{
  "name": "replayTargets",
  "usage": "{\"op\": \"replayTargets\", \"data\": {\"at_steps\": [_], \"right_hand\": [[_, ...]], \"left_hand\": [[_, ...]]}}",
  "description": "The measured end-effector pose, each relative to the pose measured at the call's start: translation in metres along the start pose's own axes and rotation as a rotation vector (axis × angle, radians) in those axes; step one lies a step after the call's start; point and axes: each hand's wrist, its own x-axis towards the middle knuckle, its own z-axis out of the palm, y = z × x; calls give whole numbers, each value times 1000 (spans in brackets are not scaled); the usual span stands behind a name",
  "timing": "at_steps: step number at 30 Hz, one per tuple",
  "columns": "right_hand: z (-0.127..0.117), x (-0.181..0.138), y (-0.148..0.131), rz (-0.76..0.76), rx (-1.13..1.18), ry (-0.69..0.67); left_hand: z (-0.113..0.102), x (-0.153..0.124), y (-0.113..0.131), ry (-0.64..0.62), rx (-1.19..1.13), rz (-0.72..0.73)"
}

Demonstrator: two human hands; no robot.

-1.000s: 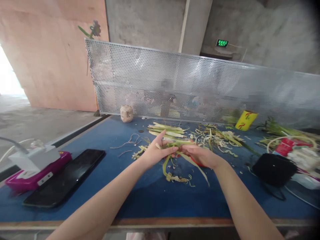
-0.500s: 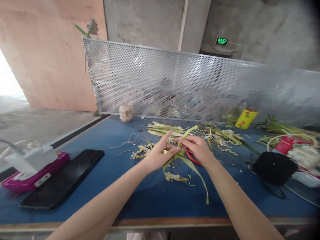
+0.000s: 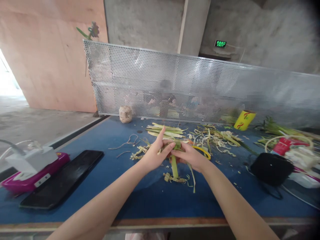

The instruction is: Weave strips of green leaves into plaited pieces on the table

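Both my hands meet over the middle of the table around pale green leaf strips. My left hand (image 3: 158,151) pinches the strips between thumb and fingers, its index finger pointing up. Closed on the same strips from the other side is my right hand (image 3: 191,155). One broad leaf strip (image 3: 174,166) hangs down between the hands, and a thinner one trails below the right hand. A yellow loop (image 3: 206,152), like a scissors handle, shows beside the right hand; the rest of it is hidden. Below the hands lies a braided scrap (image 3: 172,178) with curled ends.
Flat leaf strips (image 3: 166,129) and shredded leaf scraps (image 3: 220,136) lie farther back. A black phone (image 3: 62,176) and purple power strip (image 3: 37,176) are on the left. A black pouch (image 3: 272,168) is on the right, a yellow roll (image 3: 245,120) near the perforated metal screen (image 3: 150,73).
The leaf strip that pointed up between my hands now hangs downward. My right hand has moved slightly left and down. A yellow loop shows where a red one was visible.
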Motion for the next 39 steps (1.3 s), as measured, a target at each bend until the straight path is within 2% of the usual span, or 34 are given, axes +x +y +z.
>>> {"op": "replayTargets", "data": {"at_steps": [3,5,9,13,17,20,24,27,30,35,39], "right_hand": [[2,2,3,30,50,-10],[2,3,6,25,-16,-12],[3,7,11,-94,-246,23],[5,11,11,-227,-325,90],[7,10,6,-255,-288,222],[8,8,2,-289,-196,235],[7,8,3,-362,-93,267],[5,9,4,-346,-47,319],[3,11,4,-300,-26,374],[-4,12,3,-257,13,489],[-10,15,6,-261,28,538]], "left_hand": [[1,-3,3,-32,154,121],[1,-5,5,-54,240,168],[-1,-7,3,-56,308,149],[-3,-7,3,-29,274,117],[-2,-8,7,44,163,102],[-2,-8,8,115,49,95],[-3,-7,11,215,58,110],[-4,-6,17,197,20,118],[-6,-3,22,139,-145,76],[-9,-1,21,171,-362,15],[-9,-1,21,176,-401,-52]]}}
